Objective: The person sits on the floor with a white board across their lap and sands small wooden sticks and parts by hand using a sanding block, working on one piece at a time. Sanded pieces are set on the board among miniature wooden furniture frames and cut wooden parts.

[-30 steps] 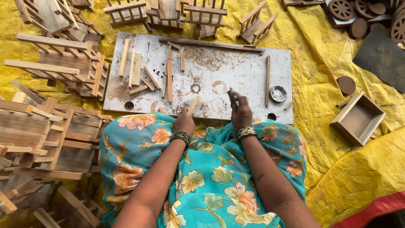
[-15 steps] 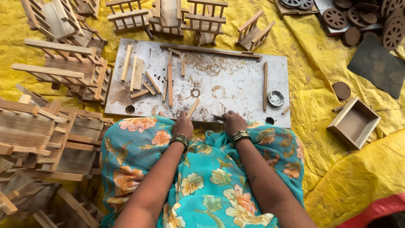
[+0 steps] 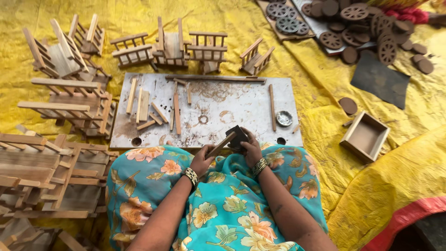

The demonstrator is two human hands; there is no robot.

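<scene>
Only the head view to go on, so here's what we get looking down. Our left hand (image 3: 202, 160) pinches a thin wooden strip (image 3: 221, 145), fingers closed around its lower end, the strip slanting up toward the right. Our right hand (image 3: 251, 148) is curled tight around a small dark block (image 3: 239, 136), which touches the strip's upper end. Both sit just above our lap, at the near edge of the grey work board (image 3: 241, 100).

On the board lie more loose slats (image 3: 144, 104), a long stick (image 3: 272, 100) and a small round metal dish (image 3: 284, 118). Finished little wooden chairs (image 3: 169, 46) stand beyond it, dark wooden wheels (image 3: 353, 21) are piled at the far right, and an open wooden box (image 3: 365, 136) sits on the yellow sheet (image 3: 316, 60).

We'd say the step in hand looks like rubbing or smoothing the strip with the block, though the block's working face is hidden. Next move probably calls for a firm pinch on the strip and even strokes along its length.
</scene>
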